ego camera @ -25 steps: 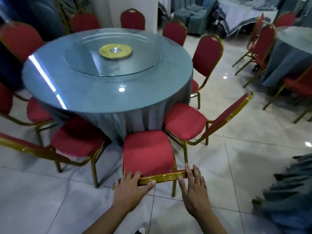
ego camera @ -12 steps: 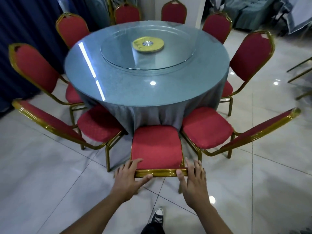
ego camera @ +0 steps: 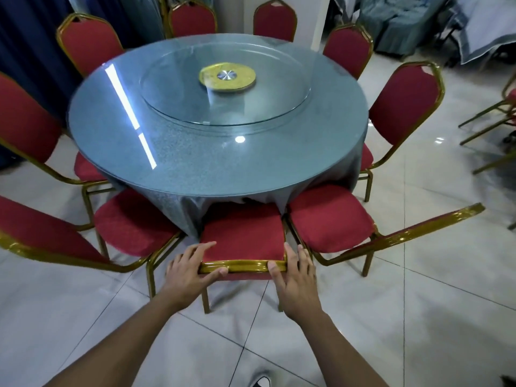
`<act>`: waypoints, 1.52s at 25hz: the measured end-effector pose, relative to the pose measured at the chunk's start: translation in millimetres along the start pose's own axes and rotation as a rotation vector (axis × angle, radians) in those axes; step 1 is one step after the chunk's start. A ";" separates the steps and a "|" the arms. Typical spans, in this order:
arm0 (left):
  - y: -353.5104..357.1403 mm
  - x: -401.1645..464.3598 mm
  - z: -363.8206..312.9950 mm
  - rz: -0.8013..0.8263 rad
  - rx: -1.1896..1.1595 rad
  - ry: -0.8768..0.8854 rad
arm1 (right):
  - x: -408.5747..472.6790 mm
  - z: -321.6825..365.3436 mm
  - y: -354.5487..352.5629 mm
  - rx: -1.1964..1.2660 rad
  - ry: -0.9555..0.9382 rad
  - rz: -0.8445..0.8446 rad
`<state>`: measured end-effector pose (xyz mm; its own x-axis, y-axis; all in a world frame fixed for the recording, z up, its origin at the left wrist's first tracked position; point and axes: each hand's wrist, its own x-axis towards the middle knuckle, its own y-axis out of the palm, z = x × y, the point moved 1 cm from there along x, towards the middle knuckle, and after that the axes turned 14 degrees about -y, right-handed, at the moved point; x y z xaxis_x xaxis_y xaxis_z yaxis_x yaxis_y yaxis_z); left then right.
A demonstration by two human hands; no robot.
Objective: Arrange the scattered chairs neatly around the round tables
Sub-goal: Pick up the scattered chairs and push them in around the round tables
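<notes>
Head view: both hands' grip on chair [ego camera: 241, 238] backrest, round glass-topped table [ego camera: 195, 169] ahead, glossy tiled floor [ego camera: 418, 317].

The tablecloth [ego camera: 192, 210] hides the chair seat's [ego camera: 243, 233] front, beyond the hands; a shoe [ego camera: 262, 382] is cropped below.

Glossy white floor tiles [ego camera: 418, 317] mirror ceiling lights; dark blue curtain [ego camera: 25, 37] left, grey-blue draped cloths [ego camera: 396, 26] behind.
</notes>
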<state>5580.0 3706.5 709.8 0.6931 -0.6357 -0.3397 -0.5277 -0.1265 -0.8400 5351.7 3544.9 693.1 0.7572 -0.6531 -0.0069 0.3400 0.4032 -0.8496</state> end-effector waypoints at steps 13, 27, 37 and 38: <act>-34.9 49.6 -17.4 0.108 0.060 -0.021 | 47.3 15.7 -22.2 0.043 0.089 0.117; 9.9 0.7 -160.1 -0.151 -0.025 0.219 | 23.4 -50.7 -105.1 0.050 -0.022 -0.077; 118.5 -14.2 -377.0 0.076 0.001 0.319 | -24.9 -240.5 -242.4 0.055 0.143 -0.276; 132.9 -14.9 -397.7 0.118 0.005 0.307 | -29.0 -263.8 -254.5 0.063 0.146 -0.270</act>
<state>5304.2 3396.4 771.6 0.4470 -0.8456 -0.2919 -0.5923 -0.0353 -0.8049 5096.0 3292.1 770.5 0.5480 -0.8254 0.1354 0.5555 0.2381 -0.7967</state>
